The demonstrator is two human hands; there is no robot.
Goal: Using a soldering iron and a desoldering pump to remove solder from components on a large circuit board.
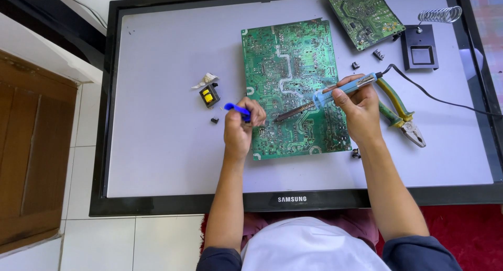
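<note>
A large green circuit board (293, 56) lies solder side up on a flat screen panel (167, 145) used as a work surface. My right hand (359, 108) grips a light-blue soldering iron (327, 96); its dark tip rests on the board near the lower left part. My left hand (240, 127) is closed around a small blue-handled tool (236, 109) at the board's left edge, close to the iron's tip. What the tool's working end touches is hidden by my fingers.
A second green board (364, 14) lies at the top right. Beside it stands a black soldering iron stand with a coil (422, 46). Green-handled pliers (401, 114) lie right of my right hand. A small yellow transformer (209, 95) and loose black parts sit on the panel.
</note>
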